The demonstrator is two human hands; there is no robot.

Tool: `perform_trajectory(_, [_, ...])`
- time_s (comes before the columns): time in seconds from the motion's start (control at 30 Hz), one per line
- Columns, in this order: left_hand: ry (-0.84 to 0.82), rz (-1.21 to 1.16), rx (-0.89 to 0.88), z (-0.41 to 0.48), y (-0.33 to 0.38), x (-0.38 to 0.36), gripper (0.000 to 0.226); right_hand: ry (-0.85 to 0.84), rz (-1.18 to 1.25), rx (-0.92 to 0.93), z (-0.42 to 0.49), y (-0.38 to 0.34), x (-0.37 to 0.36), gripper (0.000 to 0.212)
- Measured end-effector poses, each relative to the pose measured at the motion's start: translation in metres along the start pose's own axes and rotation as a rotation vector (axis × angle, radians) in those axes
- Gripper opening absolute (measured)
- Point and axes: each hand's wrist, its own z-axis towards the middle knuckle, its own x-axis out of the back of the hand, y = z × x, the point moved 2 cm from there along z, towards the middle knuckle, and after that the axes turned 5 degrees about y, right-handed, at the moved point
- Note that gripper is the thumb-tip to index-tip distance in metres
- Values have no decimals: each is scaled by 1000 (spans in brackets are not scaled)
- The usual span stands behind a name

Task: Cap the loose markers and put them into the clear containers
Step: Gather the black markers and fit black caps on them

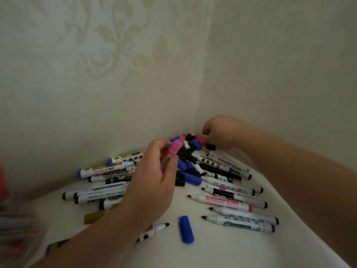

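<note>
My left hand (154,182) grips a pink marker (173,149) above the heap, its uncapped end pointing up and away. My right hand (220,132) reaches to the back corner and pinches a pink cap (201,139) at the top of a pile of loose caps (188,151) in black and blue. Several uncapped white markers (237,211) lie in a row at the right, tips to the left. More markers (100,171) are stacked at the left, partly hidden by my left hand. A lone blue cap (186,229) lies in front.
The white table (231,252) sits in a corner between two patterned walls (116,74). A blurred clear container (13,229) with reddish contents stands at the far left edge. A gold marker (93,217) lies by my left forearm.
</note>
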Motion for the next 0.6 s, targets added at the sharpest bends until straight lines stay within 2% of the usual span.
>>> perform_trajectory(0.2, [14,147,-159,3,3,3,23,-123,-286,151,35,-16,-25,20])
perform_trajectory(0.3, [3,229,-223,3,5,2,36,-91,-268,137,40,-17,-28,10])
perform_trajectory(0.37, [23,284,-271,2,6,3,39,-7,-175,110,33,-15,-16,5])
perform_trajectory(0.43, [53,318,-300,1,6,3,42,170,52,85,10,-13,9,6])
perform_trajectory(0.5, [73,324,-328,-1,7,4,43,317,455,70,-29,-8,33,9])
perform_trajectory(0.53, [77,328,-340,-1,7,3,43,301,699,82,-49,-3,40,10])
perform_trajectory(0.6, [80,346,-354,-1,9,3,42,89,1156,158,-87,2,43,14])
